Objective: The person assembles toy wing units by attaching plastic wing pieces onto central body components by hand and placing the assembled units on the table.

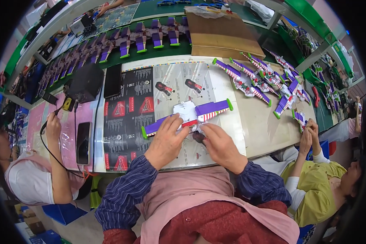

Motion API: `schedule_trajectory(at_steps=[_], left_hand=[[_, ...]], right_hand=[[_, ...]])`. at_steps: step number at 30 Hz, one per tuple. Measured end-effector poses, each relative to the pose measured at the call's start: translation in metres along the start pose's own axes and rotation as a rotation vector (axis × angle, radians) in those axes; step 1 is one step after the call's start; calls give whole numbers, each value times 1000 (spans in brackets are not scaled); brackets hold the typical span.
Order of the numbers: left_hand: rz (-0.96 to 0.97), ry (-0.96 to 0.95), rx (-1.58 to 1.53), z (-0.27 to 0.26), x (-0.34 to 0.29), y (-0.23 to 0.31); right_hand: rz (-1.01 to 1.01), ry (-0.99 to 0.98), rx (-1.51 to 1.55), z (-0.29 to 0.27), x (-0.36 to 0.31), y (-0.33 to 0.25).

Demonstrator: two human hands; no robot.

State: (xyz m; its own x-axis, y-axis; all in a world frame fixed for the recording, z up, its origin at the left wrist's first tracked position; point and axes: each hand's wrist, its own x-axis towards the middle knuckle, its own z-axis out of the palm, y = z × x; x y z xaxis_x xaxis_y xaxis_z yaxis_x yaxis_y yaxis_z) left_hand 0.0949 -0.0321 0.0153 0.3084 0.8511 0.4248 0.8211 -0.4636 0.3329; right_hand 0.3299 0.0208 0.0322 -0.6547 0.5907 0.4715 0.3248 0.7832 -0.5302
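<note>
A purple-and-white plastic winged toy piece with red-and-white stripes and bright green wingtips (186,112) lies near the front edge of the table, on a glossy black-and-grey printed sheet with red pictures (130,103). The person's bare left hand (165,140) grasps it, fingers over the inner part of the left wing and thumb by the red middle. The bare right hand (221,145) has its thumb and fingertips bent close together at the piece's near edge, just right of the middle; I cannot tell whether they pinch a small part. Beyond the sheet stands a large brown cardboard box (225,38), and rows of similar purple-and-white winged pieces (140,43) line a dark green surface. To the right, a loose heap of striped purple winged pieces (254,77) lies on the pale tabletop (262,132), near a co-worker in a yellow-green top (323,191). To the left lie a dark-screened phone with a pale edge (83,142) and a black box-shaped object (85,83)
</note>
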Motion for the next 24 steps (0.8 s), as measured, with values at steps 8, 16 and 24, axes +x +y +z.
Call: schedule_trajectory(at_steps=[8, 16, 24], left_hand=[[-452, 463, -504, 29, 3, 10], [-330, 376, -464, 21, -8, 2], [-268, 411, -253, 34, -6, 13]], right_hand=[[172, 200, 120, 21, 15, 12], [153, -30, 169, 27, 8, 22], [5, -176, 44, 18, 7, 19]])
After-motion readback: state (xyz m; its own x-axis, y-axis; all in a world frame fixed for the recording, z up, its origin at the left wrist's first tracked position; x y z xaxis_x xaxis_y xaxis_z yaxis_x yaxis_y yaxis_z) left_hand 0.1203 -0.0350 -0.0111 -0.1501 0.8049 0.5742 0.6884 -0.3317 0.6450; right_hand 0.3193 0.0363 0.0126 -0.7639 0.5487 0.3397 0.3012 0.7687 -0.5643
